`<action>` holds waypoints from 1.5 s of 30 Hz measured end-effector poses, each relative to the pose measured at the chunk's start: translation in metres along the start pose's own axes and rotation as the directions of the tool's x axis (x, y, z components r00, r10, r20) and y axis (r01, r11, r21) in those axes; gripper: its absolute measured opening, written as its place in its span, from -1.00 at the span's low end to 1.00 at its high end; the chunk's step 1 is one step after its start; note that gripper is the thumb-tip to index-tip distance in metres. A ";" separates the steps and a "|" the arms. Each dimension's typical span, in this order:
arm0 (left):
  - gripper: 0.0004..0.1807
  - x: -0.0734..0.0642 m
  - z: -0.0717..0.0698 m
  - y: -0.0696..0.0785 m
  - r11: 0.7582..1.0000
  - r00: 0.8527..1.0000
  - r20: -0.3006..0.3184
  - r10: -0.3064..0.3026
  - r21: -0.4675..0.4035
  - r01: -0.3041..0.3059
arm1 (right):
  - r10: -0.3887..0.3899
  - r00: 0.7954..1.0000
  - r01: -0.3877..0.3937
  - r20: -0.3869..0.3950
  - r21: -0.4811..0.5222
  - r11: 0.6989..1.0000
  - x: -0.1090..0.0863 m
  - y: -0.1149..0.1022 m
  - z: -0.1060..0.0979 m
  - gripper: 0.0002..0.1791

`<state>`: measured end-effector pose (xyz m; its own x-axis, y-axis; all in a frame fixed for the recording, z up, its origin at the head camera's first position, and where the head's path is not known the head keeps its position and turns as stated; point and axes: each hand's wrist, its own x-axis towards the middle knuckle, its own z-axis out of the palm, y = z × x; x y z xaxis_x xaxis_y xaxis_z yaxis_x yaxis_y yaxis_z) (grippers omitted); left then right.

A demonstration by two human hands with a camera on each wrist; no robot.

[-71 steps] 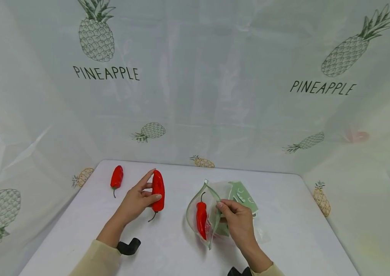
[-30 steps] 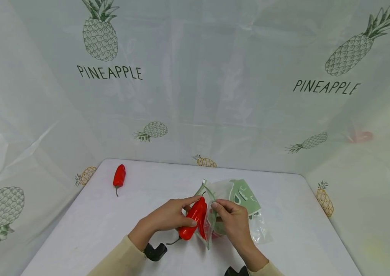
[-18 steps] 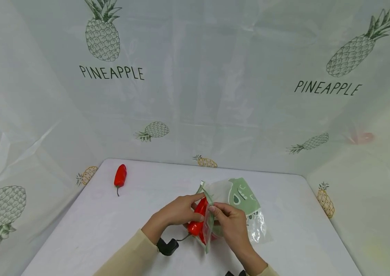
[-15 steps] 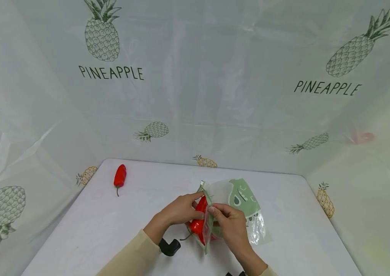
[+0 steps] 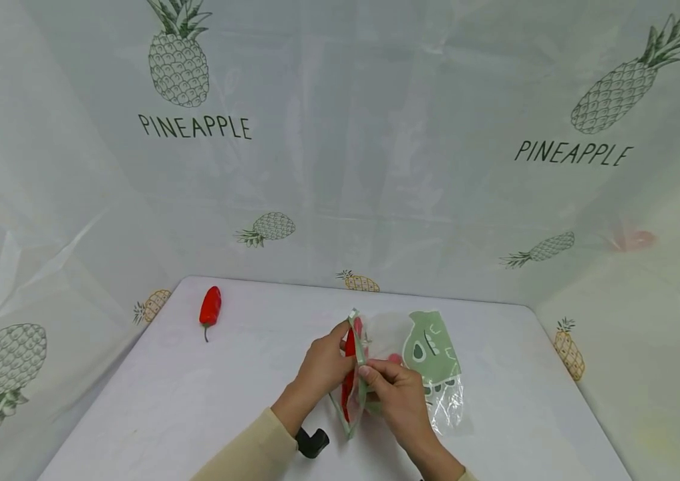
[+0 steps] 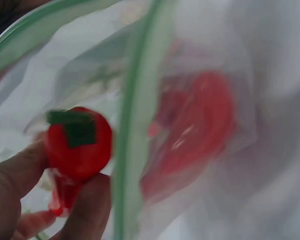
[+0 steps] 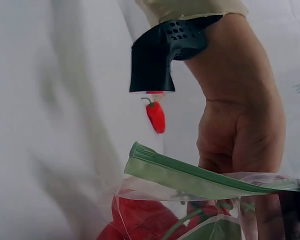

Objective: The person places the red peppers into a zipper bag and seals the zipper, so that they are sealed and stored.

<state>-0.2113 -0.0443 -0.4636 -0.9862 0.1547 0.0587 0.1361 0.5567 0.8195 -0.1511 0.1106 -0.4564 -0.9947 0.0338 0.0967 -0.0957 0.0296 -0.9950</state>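
Note:
My left hand (image 5: pixel 323 364) grips a red chili pepper (image 6: pixel 82 157) by its sides, its green stem end facing the left wrist camera. Hand and pepper are inside the mouth of a clear zip bag (image 5: pixel 439 351) with a green, cartoon-printed patch. Between thumb and fingers, my right hand (image 5: pixel 401 401) pinches the bag's green zip edge (image 7: pixel 200 179) and keeps one side up. Through the plastic, another red pepper (image 6: pixel 202 120) shows in the left wrist view. Most of the gripped pepper is hidden in the head view.
A further red chili pepper (image 5: pixel 210 306) lies at the far left of the white table (image 5: pixel 244 374). A black wrist mount (image 5: pixel 312 442) sits below the left wrist. Behind the table hangs a pineapple-printed sheet (image 5: pixel 340 167).
My left hand has carried its pepper rightward from the table's left side into the bag's mouth. The right hand has kept its pinch and shifted slightly left, and the opening looks narrower.

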 end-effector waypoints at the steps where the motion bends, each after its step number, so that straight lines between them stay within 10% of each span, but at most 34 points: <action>1: -0.29 0.000 0.002 0.000 1.000 1.000 -0.019 0.003 0.000 -0.003 | 0.002 1.000 -0.002 0.000 0.009 1.000 0.000 0.000 0.000 -0.81; 11: -0.26 -0.008 0.002 0.004 0.988 0.990 0.134 0.038 -0.153 -0.017 | 0.009 0.998 -0.011 -0.058 -0.031 0.999 0.007 -0.002 -0.011 -0.80; 19: -0.58 -0.008 0.016 0.001 0.969 0.968 0.165 0.188 0.128 -0.210 | 0.027 0.996 -0.028 -0.085 -0.010 1.000 0.011 -0.005 -0.012 -0.79; 26: -0.55 -0.011 0.011 0.001 0.987 0.965 0.209 0.161 -0.028 -0.159 | 0.040 0.987 -0.039 -0.158 0.009 0.999 0.018 -0.010 -0.022 -0.75; 45: -0.70 -0.013 -0.035 -0.018 0.986 0.985 -0.084 0.148 -0.068 -0.154 | 0.049 0.975 -0.036 -0.216 0.063 0.997 0.027 -0.008 -0.031 -0.74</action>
<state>-0.2038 -0.0850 -0.4596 -0.9597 0.1658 0.2271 0.2793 0.4696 0.8375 -0.1759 0.1422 -0.4454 -0.9669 0.2500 0.0512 -0.0618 -0.0344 -0.9975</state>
